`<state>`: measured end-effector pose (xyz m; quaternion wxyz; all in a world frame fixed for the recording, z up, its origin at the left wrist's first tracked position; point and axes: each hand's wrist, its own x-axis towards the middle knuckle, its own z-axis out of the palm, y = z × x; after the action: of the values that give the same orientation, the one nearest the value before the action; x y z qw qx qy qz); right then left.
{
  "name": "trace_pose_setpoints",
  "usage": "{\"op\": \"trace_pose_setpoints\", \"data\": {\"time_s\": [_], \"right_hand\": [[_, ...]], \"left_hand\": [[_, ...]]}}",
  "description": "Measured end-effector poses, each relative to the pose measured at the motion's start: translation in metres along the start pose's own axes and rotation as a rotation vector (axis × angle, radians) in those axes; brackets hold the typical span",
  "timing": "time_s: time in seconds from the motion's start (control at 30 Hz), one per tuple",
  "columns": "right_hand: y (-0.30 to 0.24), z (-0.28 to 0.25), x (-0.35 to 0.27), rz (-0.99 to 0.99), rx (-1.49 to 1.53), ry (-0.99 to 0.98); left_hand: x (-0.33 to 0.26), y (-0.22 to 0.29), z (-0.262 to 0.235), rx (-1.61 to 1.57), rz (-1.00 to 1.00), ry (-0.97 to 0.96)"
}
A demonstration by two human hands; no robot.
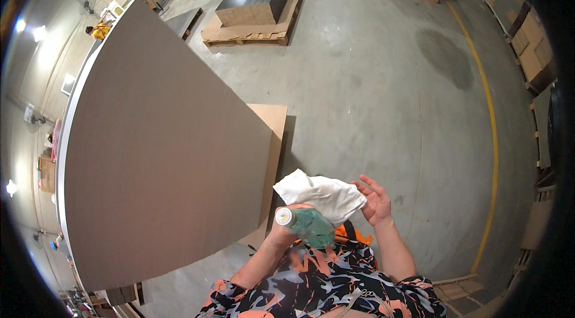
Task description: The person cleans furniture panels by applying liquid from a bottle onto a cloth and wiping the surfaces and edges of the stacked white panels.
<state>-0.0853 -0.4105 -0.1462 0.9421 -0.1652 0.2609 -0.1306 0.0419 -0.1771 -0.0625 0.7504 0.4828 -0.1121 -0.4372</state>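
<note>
In front of my body, my left hand [286, 231] grips a green translucent bottle [314, 228] with a white cap [284, 216]. The bottle lies slanted, its cap toward the left. Just beyond it is a bunched white cloth [323, 197]. Its right end rests in my right hand [375, 202], whose fingers are partly curled at its edge; the thumb is mostly hidden. To the left, close to my left hand, stands a stack with a large flat grey-brown panel [168, 156] on top, edged in white.
A brown board [277, 132] sticks out under the panel. Farther off, a dark-topped stack [254, 0] sits on a pallet [245, 36]. A yellow line [492, 132] runs along the floor at right, past stacked boards [534, 42]. A person in yellow [102, 31] is at the far left.
</note>
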Motion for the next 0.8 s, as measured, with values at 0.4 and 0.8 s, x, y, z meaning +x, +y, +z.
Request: {"op": "trace_pose_setpoints", "data": {"time_s": [0.4,0.8], "right_hand": [[-0.142,-0.341,0.111,0.483,-1.221,1.059],[-0.175,-0.096,0.453,0.519,-1.368,0.402]], "left_hand": [[0.333,0.078,0.017,0.075,-0.056,-0.102],[0.527,0.184,-0.033,0.165,-0.022,0.224]]}}
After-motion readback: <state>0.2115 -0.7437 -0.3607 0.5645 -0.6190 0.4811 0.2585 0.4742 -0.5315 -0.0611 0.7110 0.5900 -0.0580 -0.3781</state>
